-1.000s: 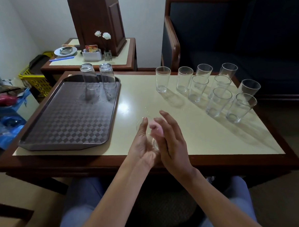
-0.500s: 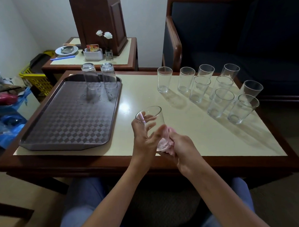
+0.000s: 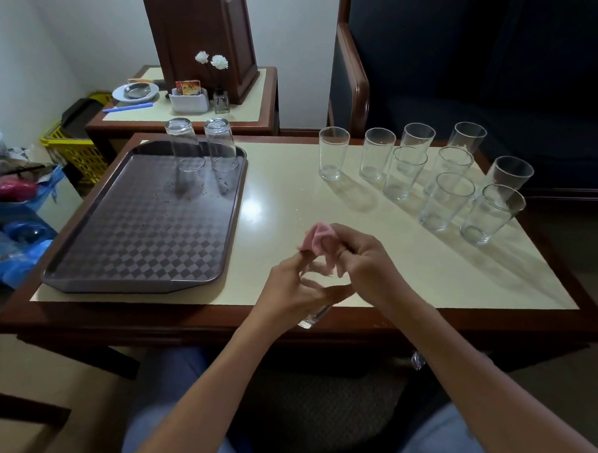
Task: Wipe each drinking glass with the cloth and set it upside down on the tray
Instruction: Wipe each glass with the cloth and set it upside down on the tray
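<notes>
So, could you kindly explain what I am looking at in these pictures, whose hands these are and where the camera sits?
There is no machine here. A person works with bare hands, and the one camera is worn on their head, looking forward and down. On the table lies a dark checked tray with two glasses standing upside down at its far end. Nine more glasses stand upright to the right. The left hand grips a tilted glass, which is blurred. The right hand pinches a pink cloth, seemingly at the glass's mouth.
</notes>
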Motion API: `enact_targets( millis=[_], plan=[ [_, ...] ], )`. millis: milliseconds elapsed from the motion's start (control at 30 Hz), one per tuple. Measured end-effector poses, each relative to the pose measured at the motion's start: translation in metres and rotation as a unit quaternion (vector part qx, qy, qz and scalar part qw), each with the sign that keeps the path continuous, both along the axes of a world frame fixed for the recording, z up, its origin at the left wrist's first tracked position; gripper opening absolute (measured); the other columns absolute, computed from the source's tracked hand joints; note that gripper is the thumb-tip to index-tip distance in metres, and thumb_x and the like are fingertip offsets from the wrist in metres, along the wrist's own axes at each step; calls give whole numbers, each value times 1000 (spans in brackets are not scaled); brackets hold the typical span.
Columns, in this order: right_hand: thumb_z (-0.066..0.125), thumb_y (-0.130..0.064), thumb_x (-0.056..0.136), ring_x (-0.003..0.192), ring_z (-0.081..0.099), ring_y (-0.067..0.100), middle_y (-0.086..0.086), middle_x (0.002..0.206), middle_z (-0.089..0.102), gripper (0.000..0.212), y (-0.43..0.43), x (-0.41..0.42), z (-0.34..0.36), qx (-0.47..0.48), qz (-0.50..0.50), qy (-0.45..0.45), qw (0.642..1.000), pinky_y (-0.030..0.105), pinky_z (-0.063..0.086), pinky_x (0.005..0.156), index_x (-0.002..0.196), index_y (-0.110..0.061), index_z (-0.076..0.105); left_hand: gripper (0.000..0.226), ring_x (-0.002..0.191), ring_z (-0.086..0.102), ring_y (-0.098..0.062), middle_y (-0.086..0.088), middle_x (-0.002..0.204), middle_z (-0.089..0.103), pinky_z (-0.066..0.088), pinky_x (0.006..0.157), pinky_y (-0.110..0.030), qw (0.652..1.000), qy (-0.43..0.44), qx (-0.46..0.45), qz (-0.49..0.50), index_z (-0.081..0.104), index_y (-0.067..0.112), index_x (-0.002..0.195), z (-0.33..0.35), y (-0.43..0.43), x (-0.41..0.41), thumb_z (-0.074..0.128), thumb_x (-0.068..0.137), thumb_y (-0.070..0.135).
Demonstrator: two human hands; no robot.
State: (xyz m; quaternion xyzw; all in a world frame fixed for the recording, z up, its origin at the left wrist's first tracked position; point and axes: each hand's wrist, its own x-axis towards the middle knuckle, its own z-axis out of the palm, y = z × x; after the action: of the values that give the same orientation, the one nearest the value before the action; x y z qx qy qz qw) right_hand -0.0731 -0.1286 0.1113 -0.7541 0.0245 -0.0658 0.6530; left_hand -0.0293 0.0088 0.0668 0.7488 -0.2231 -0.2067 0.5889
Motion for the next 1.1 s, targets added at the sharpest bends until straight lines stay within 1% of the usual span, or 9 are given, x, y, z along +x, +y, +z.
enact_targets(
  millis=[100, 200, 333, 467, 567, 633, 767, 933, 1100],
  plan=[
    [53, -4, 89, 108, 67, 8, 4, 110, 74, 33, 3, -10, -14, 3, 10, -79, 997, 22, 52, 91, 106, -21, 75, 53, 93, 74, -19, 1, 99, 77, 60, 89, -44, 997, 70, -20, 33, 72, 24, 106, 1, 5, 5, 92, 60, 39],
    [54, -1, 94, 124, 62, 22, 12, 127, 68, 25, 0, -12, -28, -118, -21, -199, 973, 34, 51, 101, 110, -6, 72, 42, 80, 73, -12, 6, 83, 77, 59, 72, -32, 990, 127, -60, 23, 73, 20, 104, 4, 8, 4, 91, 66, 24],
    [52, 1, 99, 127, 60, 25, 14, 127, 66, 23, -9, -8, -41, -185, -45, -261, 946, 36, 52, 99, 112, 2, 71, 64, 87, 72, -29, -7, 104, 75, 53, 85, -49, 964, 234, -98, 84, 72, 15, 111, 7, 11, 8, 88, 59, 48],
    [50, -4, 102, 108, 68, 12, -9, 120, 70, 26, -9, -2, -42, -111, -84, -188, 972, 22, 55, 82, 111, -13, 72, 55, 84, 71, -31, -10, 111, 69, 55, 69, -39, 934, 310, -119, 132, 65, 16, 116, 13, 23, 22, 83, 73, 46],
    [40, -9, 108, 93, 68, 29, 6, 86, 69, 39, -10, 16, -50, -90, -70, -146, 983, 35, 55, 88, 76, -2, 62, 57, 77, 71, -31, -8, 103, 70, 48, 87, -45, 922, 329, -114, 168, 62, 16, 117, 14, 47, 39, 79, 69, 43],
    [39, -13, 108, 88, 67, 22, 3, 81, 68, 41, -9, 39, -59, -157, -122, -125, 972, 32, 52, 80, 71, -6, 56, 46, 77, 72, -32, -8, 100, 71, 53, 79, -42, 919, 338, -103, 177, 64, 13, 112, 19, 69, 52, 76, 72, 32],
    [56, -11, 99, 89, 60, 24, 0, 92, 66, 6, 6, 94, -87, -351, -190, -148, 905, 35, 50, 82, 97, -10, 62, 3, 68, 71, -32, -7, 84, 69, 51, 66, -36, 924, 305, -74, 218, 63, 12, 83, 35, 105, 87, 66, 81, 11],
    [46, -37, 102, 139, 36, 40, 21, 147, 45, 37, 38, 153, -117, -480, -64, 47, 874, 51, 36, 110, 132, -20, 56, 60, 91, 70, -30, -14, 114, 68, 57, 84, -48, 945, 169, 56, 273, 57, 9, 119, 43, 147, 142, 86, 69, 25],
    [45, -38, 100, 140, 33, 36, 20, 150, 42, 36, 45, 197, -119, -491, -80, 67, 865, 51, 28, 114, 131, -24, 53, 59, 95, 58, -17, -2, 116, 58, 44, 64, -30, 932, 45, 213, 290, 55, 21, 116, 47, 179, 228, 90, 69, 28]
  ],
)
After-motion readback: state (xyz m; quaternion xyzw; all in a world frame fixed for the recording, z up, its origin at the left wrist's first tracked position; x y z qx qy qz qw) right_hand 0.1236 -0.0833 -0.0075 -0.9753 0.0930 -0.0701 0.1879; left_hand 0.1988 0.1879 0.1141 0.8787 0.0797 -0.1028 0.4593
